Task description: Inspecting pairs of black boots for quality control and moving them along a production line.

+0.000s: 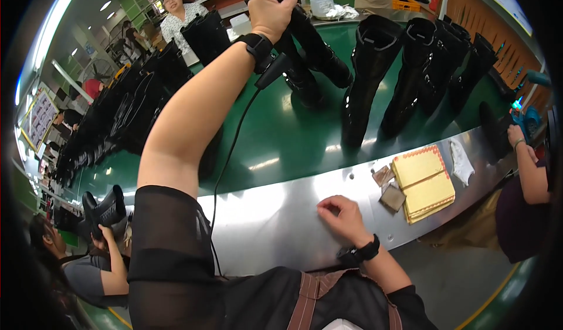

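Black tall boots stand in rows on a green conveyor belt (275, 124) that curves past a metal surface (281, 212). The person's left hand (268, 10) reaches far out over the belt and is clenched around the top of one boot (311, 48), which leans toward the right. A dark tool with a thin black cord (226, 166) hangs near the left wrist; its exact kind is hard to tell. The right hand (343, 215) rests on the metal surface, fingers curled loosely under, holding nothing. Both wrists wear black bands.

Gripping the boot well seems to call for a firm hold at the shaft's top edge, lifting straight so it clears the neighbouring boots (410, 78) just beside it, and keeping the cord away from the row. The resting hand can steady the body against the surface edge.

To the right on the surface lie a stack of yellow pads (423, 183), small brown scraps (390, 196) touching its left side, and a white cloth (461, 163). An orange crate (406, 2) stands far off beyond the belt; what it holds cannot be seen. Other workers sit at the lower left, one holding a boot (105, 208), and at the right edge, with another standing across the belt.
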The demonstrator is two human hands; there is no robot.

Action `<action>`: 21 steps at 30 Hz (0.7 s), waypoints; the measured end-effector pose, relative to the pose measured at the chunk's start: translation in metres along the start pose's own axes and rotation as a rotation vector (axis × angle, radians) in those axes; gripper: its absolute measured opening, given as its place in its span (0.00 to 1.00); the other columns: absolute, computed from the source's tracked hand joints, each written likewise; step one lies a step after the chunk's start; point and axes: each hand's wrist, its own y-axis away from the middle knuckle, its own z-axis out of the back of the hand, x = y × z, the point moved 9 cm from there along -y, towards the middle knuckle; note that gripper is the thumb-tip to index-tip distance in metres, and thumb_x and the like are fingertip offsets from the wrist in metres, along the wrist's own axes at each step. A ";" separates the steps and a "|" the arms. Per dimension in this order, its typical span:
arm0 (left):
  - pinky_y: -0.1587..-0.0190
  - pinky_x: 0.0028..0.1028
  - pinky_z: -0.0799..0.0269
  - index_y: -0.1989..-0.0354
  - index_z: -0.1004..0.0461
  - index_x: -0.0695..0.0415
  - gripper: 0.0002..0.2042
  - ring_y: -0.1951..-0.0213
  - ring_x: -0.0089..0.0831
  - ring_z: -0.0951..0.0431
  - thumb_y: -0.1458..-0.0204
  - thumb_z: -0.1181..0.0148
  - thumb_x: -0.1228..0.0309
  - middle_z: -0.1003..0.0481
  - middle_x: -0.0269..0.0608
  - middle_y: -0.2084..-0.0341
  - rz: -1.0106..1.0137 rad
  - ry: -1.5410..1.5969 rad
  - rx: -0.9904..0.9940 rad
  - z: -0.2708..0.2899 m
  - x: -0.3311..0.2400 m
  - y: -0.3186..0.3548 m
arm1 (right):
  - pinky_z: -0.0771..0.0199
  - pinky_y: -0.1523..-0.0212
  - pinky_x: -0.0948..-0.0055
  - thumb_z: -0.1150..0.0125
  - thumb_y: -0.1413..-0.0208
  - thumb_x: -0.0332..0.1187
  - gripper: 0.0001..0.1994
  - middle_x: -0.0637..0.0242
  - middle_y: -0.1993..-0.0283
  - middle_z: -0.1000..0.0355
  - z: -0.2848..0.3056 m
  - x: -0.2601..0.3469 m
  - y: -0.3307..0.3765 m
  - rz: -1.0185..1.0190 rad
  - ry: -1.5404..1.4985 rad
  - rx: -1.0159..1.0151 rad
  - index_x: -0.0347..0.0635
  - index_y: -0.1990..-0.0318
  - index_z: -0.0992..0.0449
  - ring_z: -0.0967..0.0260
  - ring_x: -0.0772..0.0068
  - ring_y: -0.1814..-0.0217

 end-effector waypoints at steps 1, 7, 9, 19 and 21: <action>0.79 0.25 0.40 0.74 0.24 0.59 0.10 0.83 0.27 0.32 0.54 0.35 0.65 0.27 0.39 0.85 -0.048 0.029 0.034 0.014 -0.018 0.005 | 0.27 0.65 0.76 0.35 0.49 0.31 0.07 0.64 0.68 0.24 -0.001 -0.007 0.002 -0.007 -0.047 -0.015 0.39 0.64 0.20 0.27 0.73 0.68; 0.79 0.17 0.42 0.84 0.31 0.59 0.12 0.80 0.10 0.36 0.51 0.39 0.76 0.33 0.24 0.87 0.119 0.384 0.243 0.093 -0.102 0.074 | 0.36 0.44 0.64 0.26 0.59 0.41 0.43 0.55 0.46 0.35 0.037 0.075 0.009 0.339 0.145 -0.308 0.38 0.35 0.41 0.36 0.60 0.45; 0.81 0.17 0.44 0.84 0.31 0.61 0.12 0.81 0.09 0.38 0.51 0.39 0.77 0.34 0.24 0.88 0.170 0.253 0.366 0.120 -0.127 0.105 | 0.44 0.35 0.59 0.24 0.63 0.47 0.54 0.51 0.37 0.41 0.024 0.115 0.005 0.474 0.188 -0.255 0.37 0.31 0.51 0.44 0.54 0.35; 0.80 0.23 0.41 0.84 0.31 0.63 0.12 0.84 0.17 0.36 0.52 0.38 0.74 0.34 0.37 0.90 -0.084 0.147 0.269 0.199 -0.194 0.150 | 0.36 0.41 0.61 0.29 0.54 0.37 0.39 0.48 0.39 0.38 -0.051 0.135 -0.007 0.514 0.381 -0.306 0.38 0.35 0.43 0.39 0.50 0.39; 0.79 0.25 0.40 0.83 0.29 0.62 0.12 0.84 0.23 0.35 0.52 0.36 0.72 0.34 0.41 0.89 -0.172 0.107 0.250 0.209 -0.199 0.155 | 0.33 0.44 0.63 0.30 0.53 0.37 0.38 0.50 0.42 0.35 -0.059 0.129 -0.012 0.433 0.352 -0.238 0.37 0.35 0.42 0.36 0.52 0.41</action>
